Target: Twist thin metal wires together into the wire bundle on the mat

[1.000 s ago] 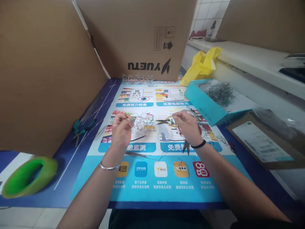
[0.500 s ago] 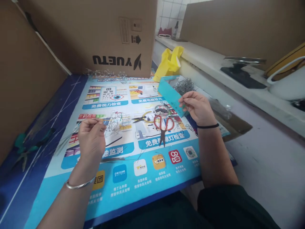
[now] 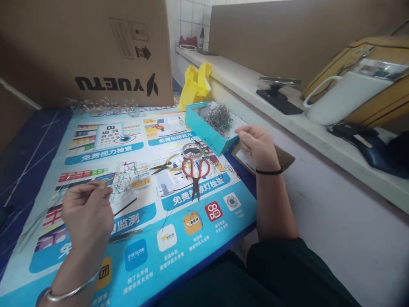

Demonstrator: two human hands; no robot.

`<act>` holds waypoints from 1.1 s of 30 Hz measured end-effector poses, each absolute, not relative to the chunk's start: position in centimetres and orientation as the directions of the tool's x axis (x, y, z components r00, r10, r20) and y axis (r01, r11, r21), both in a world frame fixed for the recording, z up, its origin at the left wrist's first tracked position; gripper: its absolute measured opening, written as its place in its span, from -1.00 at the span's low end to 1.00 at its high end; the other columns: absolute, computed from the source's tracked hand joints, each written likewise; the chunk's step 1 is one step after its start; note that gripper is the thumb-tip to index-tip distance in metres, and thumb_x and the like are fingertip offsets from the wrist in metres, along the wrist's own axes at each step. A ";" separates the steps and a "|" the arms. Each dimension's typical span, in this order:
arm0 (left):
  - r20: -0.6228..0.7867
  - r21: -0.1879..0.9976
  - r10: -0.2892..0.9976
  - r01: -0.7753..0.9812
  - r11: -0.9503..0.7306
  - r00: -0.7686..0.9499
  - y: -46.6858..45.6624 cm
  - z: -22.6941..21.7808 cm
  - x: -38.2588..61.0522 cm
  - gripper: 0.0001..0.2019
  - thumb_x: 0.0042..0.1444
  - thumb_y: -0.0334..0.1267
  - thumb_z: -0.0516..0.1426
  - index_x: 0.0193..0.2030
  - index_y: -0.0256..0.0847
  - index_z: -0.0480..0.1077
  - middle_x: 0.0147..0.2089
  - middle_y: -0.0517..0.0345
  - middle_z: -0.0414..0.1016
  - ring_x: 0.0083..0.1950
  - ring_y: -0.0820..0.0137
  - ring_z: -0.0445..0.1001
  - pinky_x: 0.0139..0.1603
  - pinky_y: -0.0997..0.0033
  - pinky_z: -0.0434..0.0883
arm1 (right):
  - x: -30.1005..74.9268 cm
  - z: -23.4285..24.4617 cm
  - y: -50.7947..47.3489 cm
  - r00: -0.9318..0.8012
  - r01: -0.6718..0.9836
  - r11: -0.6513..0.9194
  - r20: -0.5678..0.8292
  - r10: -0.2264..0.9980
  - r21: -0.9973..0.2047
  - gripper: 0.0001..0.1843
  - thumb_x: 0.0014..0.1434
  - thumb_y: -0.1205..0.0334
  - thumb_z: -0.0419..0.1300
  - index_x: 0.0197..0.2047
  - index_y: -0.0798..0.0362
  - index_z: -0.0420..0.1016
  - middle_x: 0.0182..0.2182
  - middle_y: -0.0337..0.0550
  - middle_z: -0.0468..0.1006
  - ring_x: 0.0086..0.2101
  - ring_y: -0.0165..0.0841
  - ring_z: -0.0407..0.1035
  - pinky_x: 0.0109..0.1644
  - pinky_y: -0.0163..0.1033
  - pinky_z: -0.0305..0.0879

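Observation:
My left hand is closed in a pinch above the printed sheet, left of a loose tangle of thin wires. My right hand also pinches, thumb against fingers, just off the near right corner of a turquoise box. Whatever either pinch holds is too fine to make out. A grey heap of thin wire fills part of that box. Between the hands lie red-handled scissors, yellow-handled pliers and a small round clear dish.
A large cardboard box stands at the back, with wire scraps along its foot. A yellow bag leans by the ledge on the right. That ledge carries a phone stand and a white mug.
The view has swung right, so everything on the table sits further left. My right hand has moved from over the turquoise box's side to beyond its corner. Both pinches stay closed.

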State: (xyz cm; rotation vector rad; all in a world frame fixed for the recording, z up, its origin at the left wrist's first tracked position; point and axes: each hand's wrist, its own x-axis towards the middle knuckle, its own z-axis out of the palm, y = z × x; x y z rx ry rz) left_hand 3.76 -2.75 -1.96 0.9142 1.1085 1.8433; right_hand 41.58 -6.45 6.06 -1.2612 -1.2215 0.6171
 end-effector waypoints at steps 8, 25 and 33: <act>0.231 0.939 0.841 -0.113 -0.324 -0.490 -2.7 -2.1 4.1 -0.73 -0.41 -0.44 0.27 -0.54 -0.23 0.27 -0.46 0.29 0.41 -0.34 0.46 0.40 -0.17 0.35 0.37 | 43.3 2.6 -9.7 0.045 0.722 0.088 0.173 0.984 -0.687 -0.79 0.13 0.16 0.10 -0.43 0.07 0.46 -0.56 -0.29 0.44 -0.53 -0.46 0.26 -0.45 -0.37 0.14; 0.008 0.993 0.832 -0.093 -0.071 -0.555 -1.6 -2.0 3.1 -0.79 -0.40 -0.43 0.27 -0.54 -0.13 0.41 -0.47 0.31 0.48 -0.38 0.41 0.43 -0.44 0.48 0.36 | 37.2 -0.7 -5.2 -0.499 0.849 0.523 0.210 0.841 -0.076 -0.78 0.25 0.42 -0.01 -0.32 0.08 0.43 -0.34 -0.10 0.50 -0.28 -0.32 0.29 -0.23 -0.25 0.17; 0.039 0.997 0.837 0.071 0.000 -0.545 -2.2 -2.4 2.7 -0.83 -0.28 -0.32 0.28 -0.49 0.07 0.47 -0.44 0.40 0.52 -0.38 0.35 0.49 -0.55 0.47 0.42 | 35.8 1.9 -2.9 -0.740 0.672 0.732 0.140 0.658 0.109 -0.83 0.28 0.34 0.02 -0.30 0.07 0.41 -0.32 -0.12 0.51 -0.25 -0.30 0.29 -0.25 -0.21 0.14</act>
